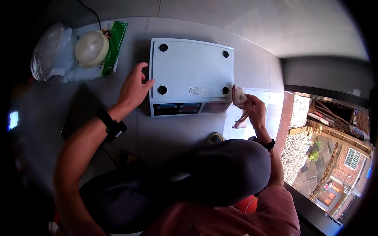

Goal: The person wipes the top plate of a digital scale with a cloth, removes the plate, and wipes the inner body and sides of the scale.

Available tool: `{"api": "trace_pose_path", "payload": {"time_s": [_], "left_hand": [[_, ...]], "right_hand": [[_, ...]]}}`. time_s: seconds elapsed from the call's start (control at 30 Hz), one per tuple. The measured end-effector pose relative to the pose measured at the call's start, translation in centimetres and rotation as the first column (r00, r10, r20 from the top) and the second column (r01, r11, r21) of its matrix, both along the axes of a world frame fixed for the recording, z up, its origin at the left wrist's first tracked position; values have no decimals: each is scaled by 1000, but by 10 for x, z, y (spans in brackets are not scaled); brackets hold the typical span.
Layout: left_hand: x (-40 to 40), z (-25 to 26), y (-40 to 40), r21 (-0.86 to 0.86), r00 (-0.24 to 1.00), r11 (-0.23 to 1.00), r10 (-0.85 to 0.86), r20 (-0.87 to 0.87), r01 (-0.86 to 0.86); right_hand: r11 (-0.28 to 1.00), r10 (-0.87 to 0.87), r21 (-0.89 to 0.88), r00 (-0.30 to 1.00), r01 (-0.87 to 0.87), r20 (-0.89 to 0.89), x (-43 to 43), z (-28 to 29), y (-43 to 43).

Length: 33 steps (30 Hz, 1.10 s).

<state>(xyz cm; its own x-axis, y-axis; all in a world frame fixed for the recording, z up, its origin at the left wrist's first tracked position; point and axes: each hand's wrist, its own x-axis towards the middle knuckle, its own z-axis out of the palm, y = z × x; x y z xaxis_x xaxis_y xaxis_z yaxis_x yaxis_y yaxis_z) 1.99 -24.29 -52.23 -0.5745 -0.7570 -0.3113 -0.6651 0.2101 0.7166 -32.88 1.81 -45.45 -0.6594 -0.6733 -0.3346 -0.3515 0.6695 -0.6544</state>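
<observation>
A white electronic scale point(192, 69) lies on the grey tiled floor with its underside up. Round black feet sit at its corners, and a label with small print is near the front. Its dark display panel point(177, 108) faces me along the near side. My left hand point(134, 85) is at the scale's left edge, fingers apart, with the thumb tip at the rim; I cannot tell if it presses there. My right hand point(255, 109) grips a crumpled, stained cloth point(239, 96) beside the near right corner of the scale. Part of the cloth hangs below the hand.
On the left, a plastic bag point(111, 48) with a green band lies under a cream lidded bowl point(91, 48). A clear plastic-wrapped item point(48, 54) is beside it. A black cable point(91, 11) runs behind. My knee point(248, 165) is close below the cloth; a doorway opens to the right.
</observation>
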Motion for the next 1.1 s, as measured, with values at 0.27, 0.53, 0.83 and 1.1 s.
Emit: {"api": "trace_pose_path", "payload": {"time_s": [0.27, 0.53, 0.83, 1.1], "left_hand": [[-48, 98, 63, 547, 799, 779, 103, -592, 305], [5, 50, -12, 131, 935, 970, 235, -265, -206], [11, -18, 80, 419, 782, 840, 503, -369, -343], [18, -12, 97, 384, 779, 883, 434, -452, -269]], "right_hand": [[930, 290, -364, 510, 51, 810, 118, 34, -112], [799, 391, -181, 724, -573, -568, 77, -60, -143], [814, 425, -5, 602, -581, -676, 81, -95, -127], [789, 472, 39, 564, -613, -678, 74, -91, -119]]}}
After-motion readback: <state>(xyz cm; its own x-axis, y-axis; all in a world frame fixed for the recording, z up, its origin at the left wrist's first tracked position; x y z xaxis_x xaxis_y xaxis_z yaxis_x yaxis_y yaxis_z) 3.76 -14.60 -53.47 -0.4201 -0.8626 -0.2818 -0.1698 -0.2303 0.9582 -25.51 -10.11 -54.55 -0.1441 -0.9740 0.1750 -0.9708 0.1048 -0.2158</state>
